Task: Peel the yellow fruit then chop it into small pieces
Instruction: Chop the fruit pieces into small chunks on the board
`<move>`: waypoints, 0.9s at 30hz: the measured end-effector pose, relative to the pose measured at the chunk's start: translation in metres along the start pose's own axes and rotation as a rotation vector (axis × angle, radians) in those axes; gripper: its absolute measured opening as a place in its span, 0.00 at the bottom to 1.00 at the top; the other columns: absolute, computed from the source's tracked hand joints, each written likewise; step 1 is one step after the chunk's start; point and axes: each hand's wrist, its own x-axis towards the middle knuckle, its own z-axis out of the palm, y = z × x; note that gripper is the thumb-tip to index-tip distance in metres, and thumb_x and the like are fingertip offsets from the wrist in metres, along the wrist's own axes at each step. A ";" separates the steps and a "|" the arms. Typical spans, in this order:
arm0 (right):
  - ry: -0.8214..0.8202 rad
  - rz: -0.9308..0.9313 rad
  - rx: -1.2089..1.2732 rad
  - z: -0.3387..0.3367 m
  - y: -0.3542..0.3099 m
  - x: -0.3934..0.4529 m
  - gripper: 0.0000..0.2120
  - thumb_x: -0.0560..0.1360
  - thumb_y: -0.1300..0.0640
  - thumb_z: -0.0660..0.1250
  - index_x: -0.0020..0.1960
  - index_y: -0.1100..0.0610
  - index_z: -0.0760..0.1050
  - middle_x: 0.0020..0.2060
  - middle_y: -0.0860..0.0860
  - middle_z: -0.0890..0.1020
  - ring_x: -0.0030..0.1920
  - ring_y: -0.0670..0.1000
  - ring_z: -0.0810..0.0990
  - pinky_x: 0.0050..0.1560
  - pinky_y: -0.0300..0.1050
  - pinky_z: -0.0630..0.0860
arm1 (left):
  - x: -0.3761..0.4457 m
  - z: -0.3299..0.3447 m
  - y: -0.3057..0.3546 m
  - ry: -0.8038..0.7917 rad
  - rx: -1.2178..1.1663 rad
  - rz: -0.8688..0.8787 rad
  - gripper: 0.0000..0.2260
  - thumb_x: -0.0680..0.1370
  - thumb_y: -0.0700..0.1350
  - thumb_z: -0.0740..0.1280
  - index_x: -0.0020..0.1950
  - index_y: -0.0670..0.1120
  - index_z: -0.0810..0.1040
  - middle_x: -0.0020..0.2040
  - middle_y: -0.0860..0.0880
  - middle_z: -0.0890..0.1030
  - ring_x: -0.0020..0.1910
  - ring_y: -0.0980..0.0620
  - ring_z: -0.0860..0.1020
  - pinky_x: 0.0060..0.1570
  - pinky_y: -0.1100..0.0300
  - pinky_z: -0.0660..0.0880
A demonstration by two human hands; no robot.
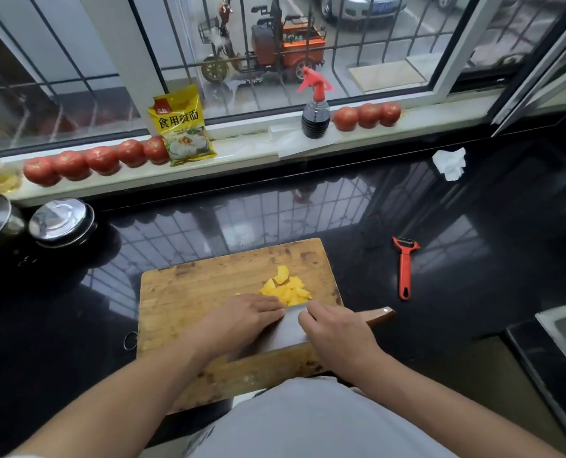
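Several yellow fruit pieces (288, 287) lie in a small heap on the wooden cutting board (189, 292), toward its right side. A cleaver (286, 332) lies across the board's near right part, its blade edge against the heap and its wooden handle (379, 315) sticking out to the right. My left hand (242, 317) rests flat on the blade's left part, fingers straight, fingertips at the fruit. My right hand (334, 328) covers the blade's right part near the handle, fingers curled over its top. A red peeler (404, 267) lies on the counter to the right of the board.
The glossy black counter (308, 206) carries a crumpled white tissue (450, 163) at far right and steel lids (60, 221) at left. On the windowsill stand several tomatoes (86, 161), a yellow packet (180, 127) and a spray bottle (315, 110). A sink edge (565, 328) shows at right.
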 end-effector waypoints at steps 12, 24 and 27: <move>-0.062 0.084 -0.021 0.005 0.023 -0.021 0.18 0.58 0.67 0.78 0.37 0.55 0.71 0.32 0.50 0.72 0.27 0.50 0.67 0.24 0.43 0.60 | 0.003 -0.003 -0.003 -0.089 -0.102 -0.342 0.26 0.83 0.57 0.62 0.81 0.52 0.65 0.77 0.51 0.71 0.74 0.50 0.69 0.72 0.52 0.71; -0.015 0.127 0.038 0.006 0.028 -0.036 0.14 0.62 0.68 0.74 0.37 0.55 0.72 0.32 0.50 0.72 0.27 0.50 0.67 0.22 0.44 0.66 | 0.018 -0.008 -0.013 -0.150 -0.067 -0.544 0.31 0.83 0.59 0.63 0.82 0.49 0.60 0.74 0.46 0.71 0.71 0.43 0.71 0.68 0.49 0.70; -0.040 0.154 0.097 -0.002 0.024 -0.040 0.15 0.62 0.67 0.77 0.38 0.54 0.73 0.33 0.49 0.73 0.27 0.49 0.67 0.22 0.42 0.65 | 0.011 -0.011 -0.015 -0.171 -0.081 -0.716 0.28 0.83 0.60 0.62 0.81 0.50 0.63 0.72 0.48 0.73 0.69 0.44 0.74 0.66 0.49 0.73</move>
